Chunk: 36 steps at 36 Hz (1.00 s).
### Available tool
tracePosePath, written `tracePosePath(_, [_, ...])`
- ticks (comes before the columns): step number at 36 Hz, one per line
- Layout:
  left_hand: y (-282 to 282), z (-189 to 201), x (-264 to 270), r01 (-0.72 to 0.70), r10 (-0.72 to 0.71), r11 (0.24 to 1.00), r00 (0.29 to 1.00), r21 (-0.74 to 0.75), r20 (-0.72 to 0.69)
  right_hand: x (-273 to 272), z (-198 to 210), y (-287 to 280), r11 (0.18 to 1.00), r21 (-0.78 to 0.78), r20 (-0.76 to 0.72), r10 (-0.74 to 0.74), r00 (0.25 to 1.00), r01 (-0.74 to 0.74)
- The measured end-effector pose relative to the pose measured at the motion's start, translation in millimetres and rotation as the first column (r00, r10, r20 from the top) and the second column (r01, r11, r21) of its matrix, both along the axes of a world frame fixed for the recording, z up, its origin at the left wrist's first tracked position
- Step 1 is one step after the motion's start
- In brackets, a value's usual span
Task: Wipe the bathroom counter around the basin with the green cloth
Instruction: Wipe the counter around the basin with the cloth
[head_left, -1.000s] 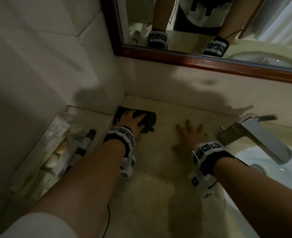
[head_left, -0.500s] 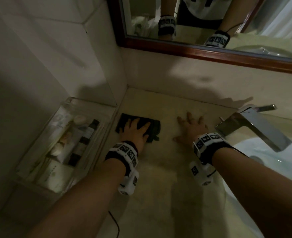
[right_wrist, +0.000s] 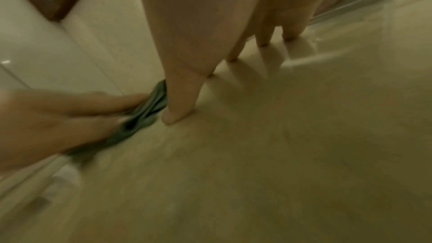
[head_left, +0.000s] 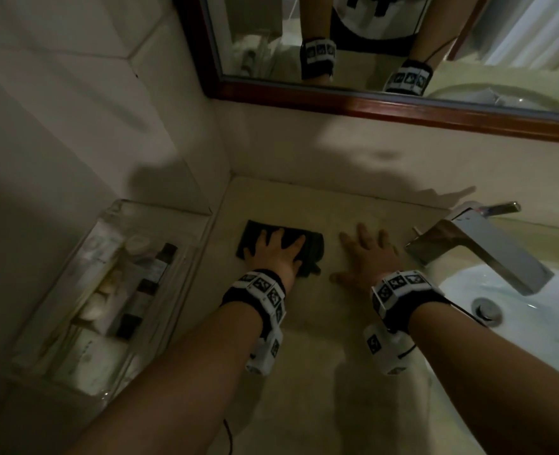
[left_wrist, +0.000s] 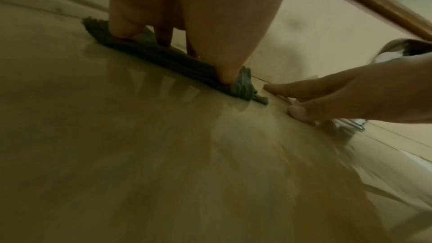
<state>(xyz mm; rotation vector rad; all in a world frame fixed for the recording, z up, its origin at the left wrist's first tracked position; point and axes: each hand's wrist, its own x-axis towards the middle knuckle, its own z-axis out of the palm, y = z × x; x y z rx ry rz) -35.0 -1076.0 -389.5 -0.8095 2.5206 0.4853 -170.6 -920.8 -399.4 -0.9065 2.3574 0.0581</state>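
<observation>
A dark green folded cloth (head_left: 314, 247) lies flat on the beige counter (head_left: 321, 372), left of the basin. My left hand (head_left: 276, 249) presses down on it with spread, straight fingers; the left wrist view shows those fingers on the cloth (left_wrist: 163, 58). Beside it my right hand (head_left: 367, 254) rests flat on the bare counter, fingers spread, not touching the cloth. In the right wrist view the right hand's fingertips (right_wrist: 177, 115) stand on the counter next to the cloth (right_wrist: 145, 115).
A white basin (head_left: 534, 310) with a chrome tap (head_left: 478, 244) sits to the right. A clear tray (head_left: 107, 290) of toiletry bottles stands at the left by the tiled wall. A wood-framed mirror (head_left: 370, 103) hangs above the back wall.
My left hand has slid the cloth away from the back-left corner towards me along the counter. The right hand has stayed flat in about the same spot.
</observation>
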Motion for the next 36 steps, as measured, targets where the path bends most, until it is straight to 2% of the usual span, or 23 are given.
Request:
tracePosePath(4, [-9.2,1.5,-26.1,-0.011,0.011,1.000,1.000,0.021,-0.007,-2.4,1.1,-5.2,0.999,0.036,0.021,-0.011,1.000,0.011])
tracePosePath(12, [-25.9,-0.9,-57.7,-0.014,0.013,1.000,0.999,-0.028,-0.037,-3.2,-1.5,-6.2,0.998,0.067,0.021,-0.004,1.000,0.003])
tracePosePath(21, [-8.3,-8.4,-19.4,0.069,-0.076,0.996,0.989,-0.060,-0.124,-0.7,3.8,-6.1,0.999,0.047,0.022,-0.011,1.000,0.010])
tracePosePath(26, [13.6,-12.0,10.6,0.080,-0.086,0.995,0.992,-0.061,-0.097,-2.2,4.3,-3.6,1.000,0.023,0.031,0.002,1.000,-0.003])
tracePosePath(36, [-6.3,-13.7,-31.5,0.030,-0.035,0.998,0.995,-0.062,-0.096,-25.5,17.8,2.5,0.997,0.065,0.025,0.028,0.999,-0.030])
